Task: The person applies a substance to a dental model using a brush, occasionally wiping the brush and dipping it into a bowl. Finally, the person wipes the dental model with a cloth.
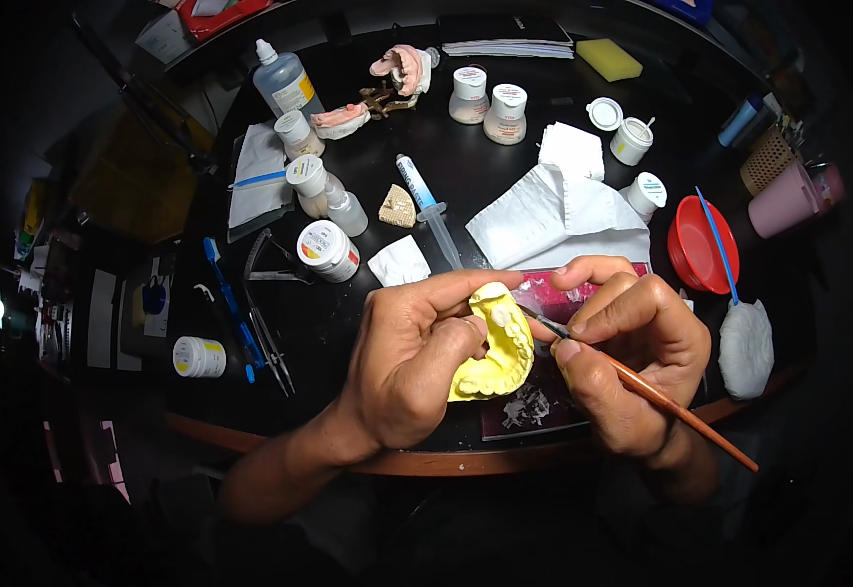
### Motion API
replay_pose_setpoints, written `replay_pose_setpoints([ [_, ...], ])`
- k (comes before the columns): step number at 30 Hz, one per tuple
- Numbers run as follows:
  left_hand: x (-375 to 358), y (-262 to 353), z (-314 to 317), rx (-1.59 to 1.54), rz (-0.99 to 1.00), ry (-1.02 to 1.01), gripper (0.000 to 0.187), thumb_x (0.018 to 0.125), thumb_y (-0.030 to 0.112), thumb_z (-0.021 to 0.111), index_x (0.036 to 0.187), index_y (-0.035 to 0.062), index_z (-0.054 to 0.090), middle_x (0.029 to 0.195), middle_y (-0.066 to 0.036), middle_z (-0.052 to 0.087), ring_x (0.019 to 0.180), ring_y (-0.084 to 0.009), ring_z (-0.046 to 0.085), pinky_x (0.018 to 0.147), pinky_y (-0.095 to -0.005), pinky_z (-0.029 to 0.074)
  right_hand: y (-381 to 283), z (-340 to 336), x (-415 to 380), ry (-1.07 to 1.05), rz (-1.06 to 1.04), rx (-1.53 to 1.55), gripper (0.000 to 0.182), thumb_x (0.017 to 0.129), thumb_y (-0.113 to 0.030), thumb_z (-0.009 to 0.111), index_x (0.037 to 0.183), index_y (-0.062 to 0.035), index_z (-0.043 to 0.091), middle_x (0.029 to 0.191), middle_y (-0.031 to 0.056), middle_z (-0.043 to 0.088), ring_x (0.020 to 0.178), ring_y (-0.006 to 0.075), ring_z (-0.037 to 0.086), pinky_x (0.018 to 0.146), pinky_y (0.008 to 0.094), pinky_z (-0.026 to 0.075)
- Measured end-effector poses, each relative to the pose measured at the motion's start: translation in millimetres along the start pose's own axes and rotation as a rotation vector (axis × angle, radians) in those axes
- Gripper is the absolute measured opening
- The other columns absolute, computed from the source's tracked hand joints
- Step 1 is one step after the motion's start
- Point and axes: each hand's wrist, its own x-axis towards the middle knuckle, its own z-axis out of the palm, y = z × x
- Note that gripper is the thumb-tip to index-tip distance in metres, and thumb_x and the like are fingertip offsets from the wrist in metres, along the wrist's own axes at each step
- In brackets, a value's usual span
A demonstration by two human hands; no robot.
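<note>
My left hand (412,352) grips a yellow dental cast (505,367), its row of teeth curving along the right side. One tooth near the top looks whiter than the rest. My right hand (632,347) pinches a thin brush (676,406) with a reddish-brown wooden handle that slants down to the right. The brush's dark tip is at the cast's upper right edge; whether it touches cannot be made out. Beneath both hands lies a dark red slab (553,419) with whitish scrapings on it.
A red bowl (681,256) and a white pad (745,347) stand right of my right hand. Beyond the hands are white cloths (563,220), a syringe (426,201) and several jars. Tweezers (268,342) and a blue-handled brush (235,308) lie left.
</note>
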Motion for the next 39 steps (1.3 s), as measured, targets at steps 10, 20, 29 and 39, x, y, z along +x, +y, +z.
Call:
replay_pose_setpoints([
  [10, 1.6, -3.3, -10.0, 0.127, 0.041, 0.072, 0.047, 0.092, 0.021, 0.038, 0.116, -0.0124, 0.06, 0.1, -0.017, 0.07, 0.081, -0.0126, 0.066, 0.07, -0.0218, 0.053, 4.7, 11.2, -1.5, -0.038, -0.124, -0.227, 0.018, 0.073, 0.01, 0.078, 0.089, 0.0031, 0.071, 0.072, 0.0063, 0.067, 0.061, 0.0107, 0.056, 0.094, 0.044, 0.055],
  [20, 3.4, -8.0, -18.9, -0.058, -0.056, -0.065, 0.037, 0.096, 0.012, 0.043, 0.118, -0.0151, 0.056, 0.111, -0.02, 0.063, 0.09, -0.0155, 0.067, 0.087, -0.0268, 0.052, 12.0, 13.3, -0.5, -0.01, -0.173, -0.292, 0.02, 0.076, 0.011, 0.079, 0.092, 0.0036, 0.071, 0.067, 0.0052, 0.065, 0.064, 0.0108, 0.059, 0.097, 0.0444, 0.054],
  [29, 6.0, -4.5, -13.7, -0.249, -0.184, -0.021, 0.043, 0.098, 0.018, 0.047, 0.132, -0.0082, 0.053, 0.101, -0.016, 0.07, 0.077, -0.0153, 0.07, 0.053, -0.0252, 0.059, 11.6, 12.7, -7.6, 0.073, 0.02, -0.245, 0.021, 0.08, 0.012, 0.078, 0.097, 0.0049, 0.069, 0.096, 0.015, 0.071, 0.104, 0.0243, 0.07, 0.093, 0.038, 0.056],
  [39, 12.4, -13.4, -19.8, -0.579, -0.236, -0.156, 0.053, 0.099, 0.017, 0.045, 0.136, -0.0199, 0.05, 0.119, -0.029, 0.069, 0.103, -0.0306, 0.075, 0.081, -0.0418, 0.068, 11.2, 5.2, 0.5, 0.159, 0.253, -0.163, 0.025, 0.086, 0.011, 0.076, 0.108, 0.0048, 0.066, 0.112, 0.0177, 0.071, 0.111, 0.0202, 0.069, 0.097, 0.0313, 0.054],
])
